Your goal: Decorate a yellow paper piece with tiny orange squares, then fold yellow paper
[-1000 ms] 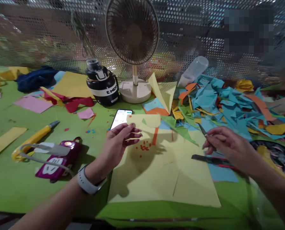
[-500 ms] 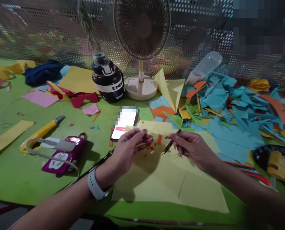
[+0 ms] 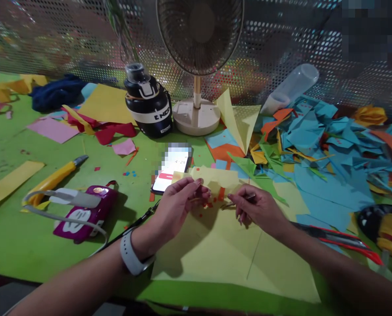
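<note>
My right hand point(image 3: 257, 208) grips slim, curved-tip tweezers point(image 3: 228, 205) just above the pale yellow sheets, their tips directed left. Opposite it, my left hand point(image 3: 179, 202) has thumb and fingers pinched together; whatever is between them is too small to make out. A grey-white watch strap circles the left wrist. Under both hands lies a large pale yellow paper sheet point(image 3: 215, 256). Small orange paper bits point(image 3: 210, 205) and an orange strip point(image 3: 221, 193) lie on the yellow paper between the hands. Touching the left fingers, or behind them, is a small yellow paper piece point(image 3: 180, 176).
A lit phone point(image 3: 174, 169) lies behind my left hand. Further back stand a black bottle point(image 3: 149, 105) and a fan point(image 3: 197, 116). Left are a purple device point(image 3: 87, 213) with a cable and a yellow cutter point(image 3: 57, 180). Blue paper scraps point(image 3: 314, 127) heap at right, near a red-edged tool point(image 3: 347, 243).
My right hand has turned and moved slightly left and down, so the tweezers now lie flatter and closer to my left hand. The left hand stays in place. The view has shifted slightly.
</note>
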Demonstrator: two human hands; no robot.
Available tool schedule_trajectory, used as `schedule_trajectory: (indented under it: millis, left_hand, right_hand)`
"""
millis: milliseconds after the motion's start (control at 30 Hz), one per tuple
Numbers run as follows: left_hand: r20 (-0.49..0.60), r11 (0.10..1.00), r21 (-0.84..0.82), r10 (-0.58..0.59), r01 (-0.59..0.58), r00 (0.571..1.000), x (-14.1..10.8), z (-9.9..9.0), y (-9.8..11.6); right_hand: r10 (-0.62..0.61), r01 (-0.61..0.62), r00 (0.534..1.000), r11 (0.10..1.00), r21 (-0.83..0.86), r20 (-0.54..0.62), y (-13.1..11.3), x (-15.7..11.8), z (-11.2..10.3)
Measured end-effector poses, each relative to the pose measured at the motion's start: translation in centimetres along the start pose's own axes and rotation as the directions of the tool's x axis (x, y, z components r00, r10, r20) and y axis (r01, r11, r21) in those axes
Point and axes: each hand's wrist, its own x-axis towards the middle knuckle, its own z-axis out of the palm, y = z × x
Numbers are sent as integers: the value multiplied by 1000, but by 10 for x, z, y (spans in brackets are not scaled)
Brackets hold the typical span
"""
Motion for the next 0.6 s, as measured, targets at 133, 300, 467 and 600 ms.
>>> schedule_trajectory:
  millis: [133, 300, 467, 600]
  left_hand:
    - [8, 1000, 2, -4, 4, 1000, -2, 1, 1]
    - [11, 1000, 15, 7, -7, 1000, -4, 1, 1]
    - [-6, 1000, 18, 4, -4, 1000, -5, 3, 0]
    - [-12, 1000, 3, -3, 3, 1000, -7, 5, 0]
  right_hand:
    - [61, -60, 997, 998, 15, -39, 3, 2, -1]
    - [97, -97, 995, 995, 2, 11, 1, 2, -7]
    - [116, -104, 990, 984, 145, -79, 4, 8, -5]
    - [91, -76, 991, 985, 155, -95, 10, 13, -3]
